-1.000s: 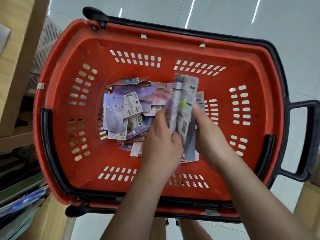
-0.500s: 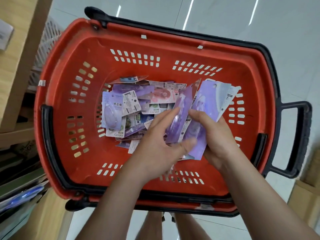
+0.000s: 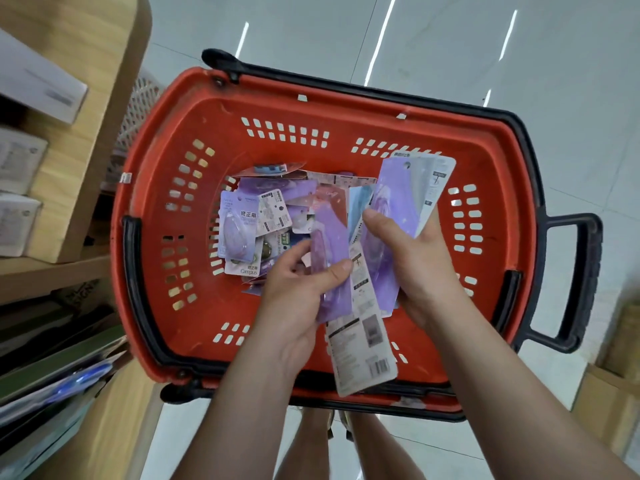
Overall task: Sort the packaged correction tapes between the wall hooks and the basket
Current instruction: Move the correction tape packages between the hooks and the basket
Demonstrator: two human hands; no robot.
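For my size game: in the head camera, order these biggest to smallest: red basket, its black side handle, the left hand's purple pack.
Biggest: red basket
Next: black side handle
Smallest: purple pack, even though it's nearer the camera

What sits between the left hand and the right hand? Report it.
Head view: a purple pack pinched by the left hand, then a white barcoded card hanging beside the right hand.

Retail shop floor. Red plastic shopping basket [image 3: 346, 109] with black carry handles [image 3: 588, 271]; carded, barcoded blister packs [image 3: 242, 230] heaped inside. Light wooden shelving unit [image 3: 86, 133] at left, stocked with white cardboard boxes [image 3: 41, 84]. Glossy white tiled floor [image 3: 554, 81].
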